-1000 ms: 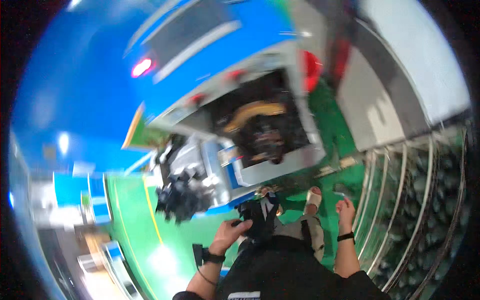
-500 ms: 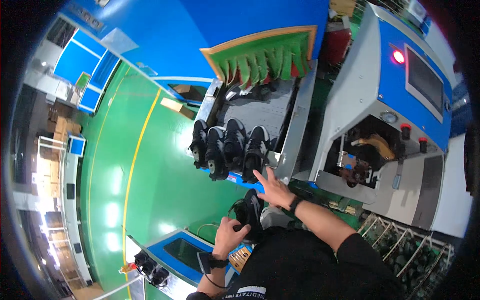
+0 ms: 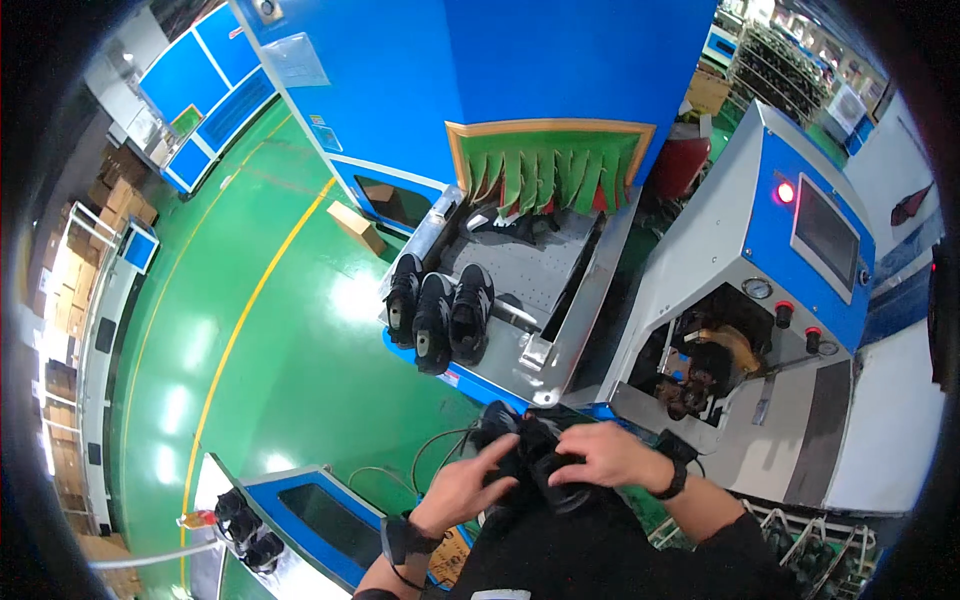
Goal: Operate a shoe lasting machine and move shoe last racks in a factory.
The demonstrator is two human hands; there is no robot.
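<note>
Both hands meet on one black shoe (image 3: 530, 455), held close in front of the person's body, just below the near end of the grey conveyor tray (image 3: 560, 290). The left hand (image 3: 465, 490) cups the shoe from the near side with its fingers (image 3: 500, 455) spread over the dark upper; the right hand (image 3: 605, 455) lies across the top, its fingers curled down onto it. Both are closed on the shoe, though the black-on-black makes it hard to tell exactly which part each one grips.

By the look of it, the step in hand is turning or checking this shoe between the palms. Three more black shoes (image 3: 438, 315) lie side by side at the tray's near left corner, soles towards the floor edge. The next move probably calls for a firm two-handed hold and a short carry, either up to the tray or right to the open bay of the grey and blue machine (image 3: 740, 310).

Room is tight on the right, where that bay's metal lip stands near the right wrist. To the left the green floor (image 3: 290, 380) lies open, with loose cables (image 3: 440, 445) near the left hand.
</note>
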